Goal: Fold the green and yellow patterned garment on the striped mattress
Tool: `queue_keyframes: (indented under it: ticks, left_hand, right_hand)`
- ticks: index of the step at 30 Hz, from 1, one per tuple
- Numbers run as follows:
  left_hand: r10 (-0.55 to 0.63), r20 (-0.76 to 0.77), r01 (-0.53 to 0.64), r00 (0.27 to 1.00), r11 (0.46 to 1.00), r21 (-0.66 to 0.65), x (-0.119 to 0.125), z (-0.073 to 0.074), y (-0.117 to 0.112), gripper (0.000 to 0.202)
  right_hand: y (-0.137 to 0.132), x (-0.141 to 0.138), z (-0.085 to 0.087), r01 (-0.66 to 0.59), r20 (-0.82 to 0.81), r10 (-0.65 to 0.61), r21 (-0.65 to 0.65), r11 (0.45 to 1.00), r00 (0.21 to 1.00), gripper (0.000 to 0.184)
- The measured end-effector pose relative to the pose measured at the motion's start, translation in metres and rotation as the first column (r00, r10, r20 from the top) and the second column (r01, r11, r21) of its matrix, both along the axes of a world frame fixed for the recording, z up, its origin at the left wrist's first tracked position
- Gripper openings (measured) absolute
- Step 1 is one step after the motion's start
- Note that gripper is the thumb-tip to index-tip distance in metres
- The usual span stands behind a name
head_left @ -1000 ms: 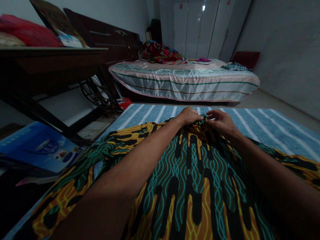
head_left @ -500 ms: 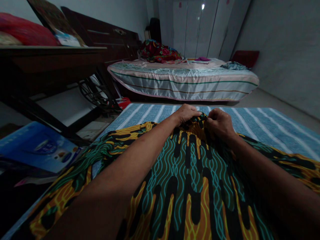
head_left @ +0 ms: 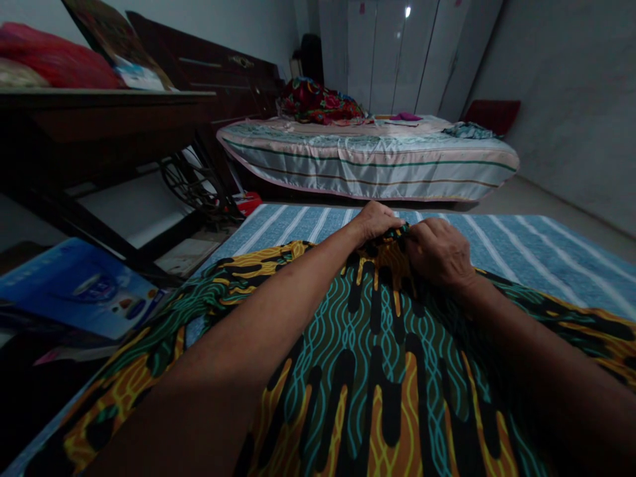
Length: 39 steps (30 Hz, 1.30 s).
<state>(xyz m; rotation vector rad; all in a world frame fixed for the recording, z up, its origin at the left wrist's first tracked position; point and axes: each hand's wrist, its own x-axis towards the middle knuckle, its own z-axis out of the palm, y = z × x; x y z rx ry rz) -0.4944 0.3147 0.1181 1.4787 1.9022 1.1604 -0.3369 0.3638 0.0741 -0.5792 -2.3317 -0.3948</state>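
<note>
While both hands pinch the far edge of the patterned cloth (head_left: 377, 371), which lies spread over the striped mat (head_left: 521, 248), the left hand (head_left: 375, 222) and right hand (head_left: 440, 252) nearly touch; uneven pulling could bunch or skew the edge.

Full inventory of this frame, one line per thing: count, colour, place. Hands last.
patterned cloth: 1, green, orange and black with teal wavy lines, spread in the foreground
striped mat: 1, blue with white stripes, under the cloth
bed: 1, pale striped cover, centre back
floral bundle: 1, red, on the bed's left end
wardrobe: 1, white, back wall
table: 1, dark wood, left
blue box: 1, blue, floor at left
red cushion: 1, dark red, far right by the wall
left hand: 1, pinching the cloth's far edge
right hand: 1, gripping the same edge, beside the left
</note>
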Motion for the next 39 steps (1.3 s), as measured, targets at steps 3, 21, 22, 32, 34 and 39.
queue_keyframes:
  ticks: [3,21,22,32,34,39]
  left_hand:
    - [-0.05,-0.049,0.05,0.998,0.999,-0.021,-0.004,0.003,0.003,0.025]
    - [-0.062,-0.077,0.06,0.995,0.998,-0.029,-0.007,0.001,0.0,0.023]
    - [-0.061,-0.063,0.06,0.996,0.998,-0.024,-0.008,0.001,0.0,0.022]
    - [-0.077,0.038,0.075,0.996,0.996,0.05,-0.012,-0.001,0.002,0.012]
    - [-0.099,0.072,0.095,0.992,0.994,0.059,-0.012,-0.001,0.002,0.009]
    - [-0.151,0.069,0.145,0.986,0.986,0.086,-0.015,-0.002,0.003,0.013]
  right_hand:
    - [-0.011,-0.006,0.006,-0.046,0.137,0.034,0.084,0.995,0.99,0.025]
    - [-0.019,-0.016,0.003,-0.041,0.294,0.066,-0.092,0.995,0.954,0.022]
    - [-0.019,-0.013,0.005,-0.016,0.26,0.049,-0.127,0.992,0.964,0.023]
    - [0.008,-0.021,0.018,-0.099,-0.135,-0.011,-0.773,0.627,0.991,0.022]
    - [0.009,-0.025,0.017,-0.208,-0.233,-0.008,-0.884,0.418,0.972,0.021]
    - [0.013,-0.024,0.015,-0.369,-0.379,-0.108,-0.924,0.103,0.919,0.015]
